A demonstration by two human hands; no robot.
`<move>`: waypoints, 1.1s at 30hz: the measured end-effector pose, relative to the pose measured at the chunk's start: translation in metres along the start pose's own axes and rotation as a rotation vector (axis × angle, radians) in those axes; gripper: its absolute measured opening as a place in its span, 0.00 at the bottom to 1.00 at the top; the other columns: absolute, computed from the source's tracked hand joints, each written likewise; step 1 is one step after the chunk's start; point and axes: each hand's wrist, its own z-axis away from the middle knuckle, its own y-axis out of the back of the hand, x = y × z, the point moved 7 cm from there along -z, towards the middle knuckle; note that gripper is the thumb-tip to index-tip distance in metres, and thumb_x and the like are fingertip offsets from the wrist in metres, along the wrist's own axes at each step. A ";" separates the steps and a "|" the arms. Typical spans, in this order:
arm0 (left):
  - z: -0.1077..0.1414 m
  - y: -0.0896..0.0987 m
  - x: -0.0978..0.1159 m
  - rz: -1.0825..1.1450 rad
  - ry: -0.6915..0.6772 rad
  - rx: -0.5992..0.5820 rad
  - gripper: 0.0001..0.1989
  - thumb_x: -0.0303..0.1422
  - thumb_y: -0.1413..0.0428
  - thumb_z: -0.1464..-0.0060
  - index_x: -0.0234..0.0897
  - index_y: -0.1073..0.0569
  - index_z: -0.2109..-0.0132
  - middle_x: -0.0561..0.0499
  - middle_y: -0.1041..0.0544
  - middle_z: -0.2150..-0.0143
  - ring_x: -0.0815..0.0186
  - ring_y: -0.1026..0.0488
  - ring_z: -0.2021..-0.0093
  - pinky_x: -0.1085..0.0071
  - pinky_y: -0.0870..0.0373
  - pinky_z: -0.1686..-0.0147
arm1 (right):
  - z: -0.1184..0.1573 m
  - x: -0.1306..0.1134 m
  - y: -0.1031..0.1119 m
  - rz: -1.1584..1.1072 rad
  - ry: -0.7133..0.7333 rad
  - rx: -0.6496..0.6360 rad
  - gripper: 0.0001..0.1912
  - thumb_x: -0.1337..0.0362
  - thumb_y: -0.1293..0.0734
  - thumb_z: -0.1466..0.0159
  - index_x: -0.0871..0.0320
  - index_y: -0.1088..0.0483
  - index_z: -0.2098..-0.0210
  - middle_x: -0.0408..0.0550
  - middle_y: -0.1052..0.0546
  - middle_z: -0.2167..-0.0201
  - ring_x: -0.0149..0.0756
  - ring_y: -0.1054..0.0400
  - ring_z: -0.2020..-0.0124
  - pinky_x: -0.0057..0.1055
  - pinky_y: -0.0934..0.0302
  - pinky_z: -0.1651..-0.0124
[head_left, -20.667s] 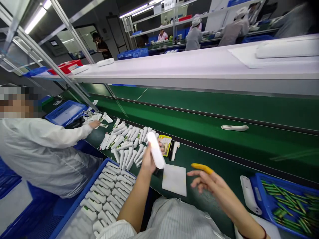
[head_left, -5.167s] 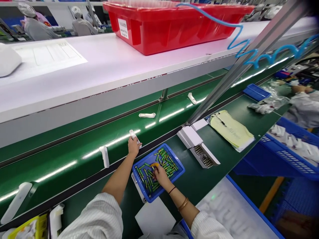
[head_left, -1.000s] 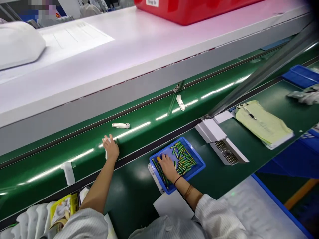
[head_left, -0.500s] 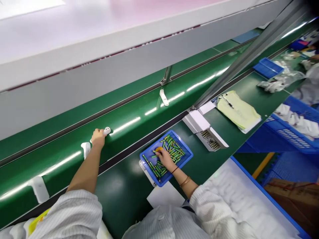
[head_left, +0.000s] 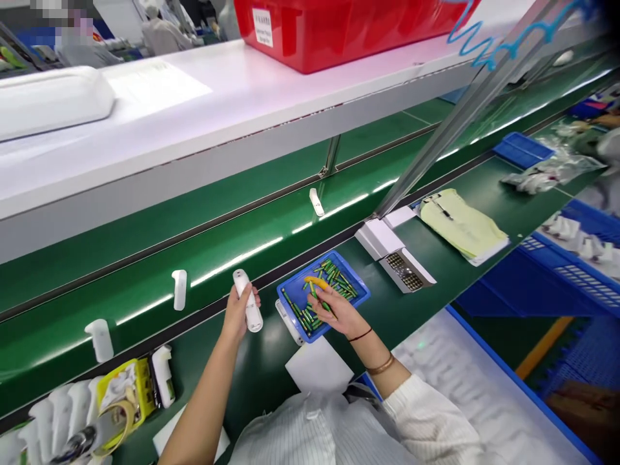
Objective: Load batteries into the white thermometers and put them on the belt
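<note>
My left hand (head_left: 238, 312) is closed around a long white plastic device (head_left: 252, 307), held over the near edge of the conveyor. Two small dark holes show at its upper end. Over a blue tray (head_left: 361, 303) of loose green batteries (head_left: 303, 318), my right hand (head_left: 334, 309) grips a few green batteries (head_left: 320, 303) between thumb and fingers. Something yellow-orange (head_left: 316, 282) curves along its fingertips; whether it is a finger cover or a separate piece I cannot tell. Another white device (head_left: 289, 321) lies partly under the tray's left side.
White devices (head_left: 179, 289) are spread along the green belt (head_left: 145, 284). A yellow basket (head_left: 145, 387) and tape roll (head_left: 121, 426) stand lower left. Right of the tray are an open battery box (head_left: 407, 270) and yellow papers (head_left: 462, 223). A red bin (head_left: 300, 39) sits on the shelf above.
My left hand has come back from the belt toward me, now with a white device in it. My right hand has lifted slightly and turned, with batteries showing in its fingers. The view has tilted up.
</note>
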 end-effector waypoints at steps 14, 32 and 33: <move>0.154 -0.034 0.089 0.366 -0.163 -0.261 0.37 0.43 0.39 0.51 0.45 0.47 0.39 0.47 0.23 0.60 0.58 0.23 0.61 0.67 0.27 0.65 | 0.115 -0.073 -0.098 0.423 0.507 -0.055 0.16 0.48 0.38 0.37 0.55 0.39 0.68 0.37 0.35 0.83 0.26 0.47 0.86 0.25 0.52 0.82; 0.208 -0.032 0.107 0.318 -0.345 -0.302 0.35 0.36 0.35 0.54 0.48 0.44 0.43 0.47 0.24 0.60 0.56 0.23 0.60 0.63 0.26 0.63 | 0.142 -0.046 -0.118 0.552 0.221 -0.172 0.12 0.63 0.30 0.46 0.57 0.38 0.71 0.37 0.34 0.78 0.28 0.39 0.76 0.26 0.46 0.71; 0.207 -0.033 0.104 0.310 -0.324 -0.319 0.35 0.37 0.36 0.54 0.49 0.44 0.43 0.47 0.24 0.59 0.56 0.23 0.60 0.64 0.25 0.64 | 0.140 -0.044 -0.116 0.550 0.208 -0.159 0.12 0.63 0.29 0.47 0.57 0.38 0.72 0.37 0.34 0.79 0.28 0.39 0.76 0.26 0.47 0.71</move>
